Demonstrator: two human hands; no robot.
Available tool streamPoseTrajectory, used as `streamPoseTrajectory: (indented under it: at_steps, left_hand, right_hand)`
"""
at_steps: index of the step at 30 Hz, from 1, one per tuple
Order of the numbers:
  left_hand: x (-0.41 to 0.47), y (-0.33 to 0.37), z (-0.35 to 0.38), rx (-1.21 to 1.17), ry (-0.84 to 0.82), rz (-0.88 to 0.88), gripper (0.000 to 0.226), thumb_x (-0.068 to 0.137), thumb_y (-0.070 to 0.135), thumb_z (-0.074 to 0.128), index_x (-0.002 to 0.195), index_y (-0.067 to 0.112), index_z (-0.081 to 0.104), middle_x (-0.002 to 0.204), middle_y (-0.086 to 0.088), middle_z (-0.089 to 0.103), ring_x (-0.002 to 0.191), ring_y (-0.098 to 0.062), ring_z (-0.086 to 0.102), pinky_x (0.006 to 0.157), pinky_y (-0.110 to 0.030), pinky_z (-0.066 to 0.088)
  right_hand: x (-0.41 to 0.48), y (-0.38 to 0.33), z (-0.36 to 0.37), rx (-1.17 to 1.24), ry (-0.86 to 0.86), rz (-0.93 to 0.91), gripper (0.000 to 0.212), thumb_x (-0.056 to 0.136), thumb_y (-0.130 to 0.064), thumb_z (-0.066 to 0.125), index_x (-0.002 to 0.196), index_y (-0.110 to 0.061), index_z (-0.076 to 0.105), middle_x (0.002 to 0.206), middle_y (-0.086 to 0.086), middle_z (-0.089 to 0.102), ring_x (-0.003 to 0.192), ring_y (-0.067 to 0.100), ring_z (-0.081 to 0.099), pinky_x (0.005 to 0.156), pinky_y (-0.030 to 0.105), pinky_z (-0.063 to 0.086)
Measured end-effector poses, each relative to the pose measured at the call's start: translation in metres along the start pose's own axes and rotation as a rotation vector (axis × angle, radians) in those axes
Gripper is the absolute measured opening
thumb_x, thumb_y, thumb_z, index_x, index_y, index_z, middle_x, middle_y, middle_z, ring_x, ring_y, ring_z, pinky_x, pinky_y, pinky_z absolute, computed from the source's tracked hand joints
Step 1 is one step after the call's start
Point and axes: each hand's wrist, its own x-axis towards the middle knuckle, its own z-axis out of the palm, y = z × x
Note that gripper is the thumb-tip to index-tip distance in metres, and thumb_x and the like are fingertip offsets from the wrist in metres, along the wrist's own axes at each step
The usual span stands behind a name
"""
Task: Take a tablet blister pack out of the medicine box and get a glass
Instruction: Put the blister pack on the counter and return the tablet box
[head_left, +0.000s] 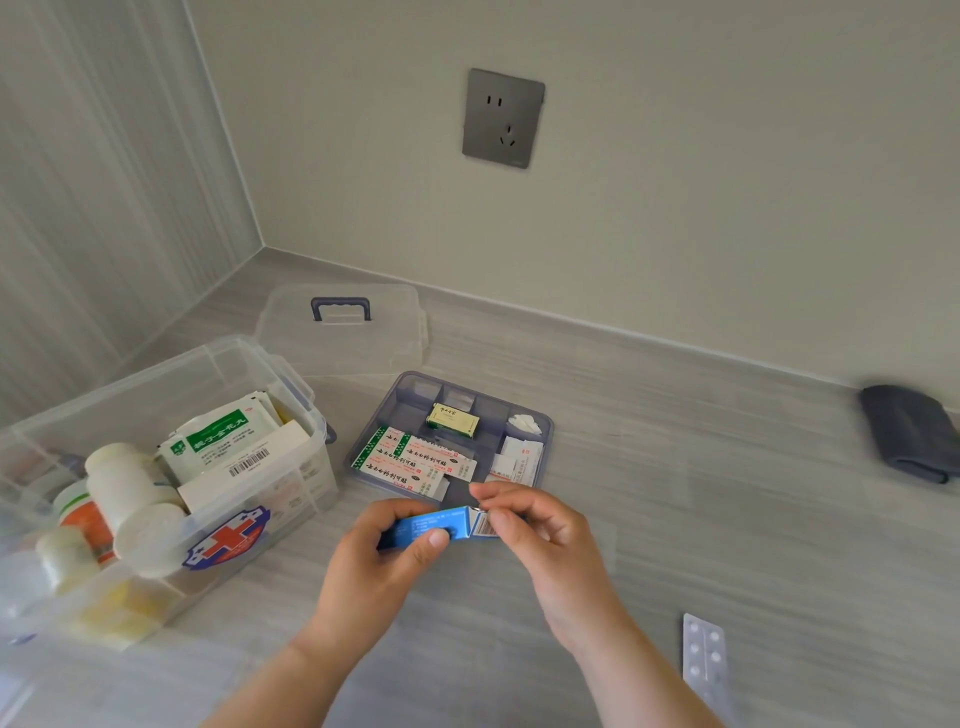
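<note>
My left hand (384, 561) grips a small blue medicine carton (436, 525) above the grey counter. My right hand (540, 530) pinches the carton's end flap, which shows a barcode. A silver tablet blister pack (705, 660) lies flat on the counter to the right of my right forearm, apart from both hands. The clear plastic medicine box (249, 364) with a red cross sticker stands open at the left, filled with white bottles, sachets and cartons. No glass is in view.
A grey divided tray (545, 431) with plaster boxes sits behind my hands. The clear lid (343, 332) with a dark handle lies behind it. A folded dark cloth (909, 431) rests at the right edge. The wall behind the counter carries a grey wall socket (503, 118).
</note>
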Motion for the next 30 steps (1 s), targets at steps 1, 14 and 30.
streamPoseTrajectory:
  at_steps: [1, 14, 30]
  left_hand:
    - [0.0, 0.0, 0.0, 0.005, -0.005, 0.005, 0.024, 0.076, 0.001, 0.064, 0.074, 0.024, 0.057, 0.072, 0.005, 0.06, 0.062, 0.014, 0.056, 0.055, 0.001, 0.039]
    - [-0.002, -0.005, -0.001, 0.107, -0.089, 0.105, 0.036, 0.069, -0.005, 0.07, 0.085, 0.025, 0.058, 0.087, 0.008, 0.061, 0.078, 0.017, 0.055, 0.068, 0.003, 0.038]
    - [0.003, -0.013, -0.027, 0.358, -0.235, -0.066, 0.035, 0.077, 0.005, 0.065, 0.096, 0.034, 0.057, 0.08, 0.026, 0.055, 0.07, 0.01, 0.057, 0.057, 0.002, 0.042]
  right_hand:
    - [0.0, 0.0, -0.001, 0.005, -0.014, 0.01, 0.04, 0.079, 0.006, 0.056, 0.059, -0.026, 0.069, 0.078, -0.02, 0.074, 0.083, -0.007, 0.063, 0.067, 0.005, 0.046]
    - [0.004, 0.002, 0.007, 0.321, 0.089, 0.231, 0.013, 0.08, -0.009, 0.056, 0.085, -0.021, 0.061, 0.088, -0.004, 0.066, 0.083, 0.004, 0.061, 0.079, 0.023, 0.047]
    - [-0.001, 0.018, -0.006, -0.523, -0.102, 0.148, 0.031, 0.075, -0.011, 0.066, 0.073, -0.039, 0.054, 0.073, -0.015, 0.065, 0.069, 0.007, 0.058, 0.065, 0.019, 0.046]
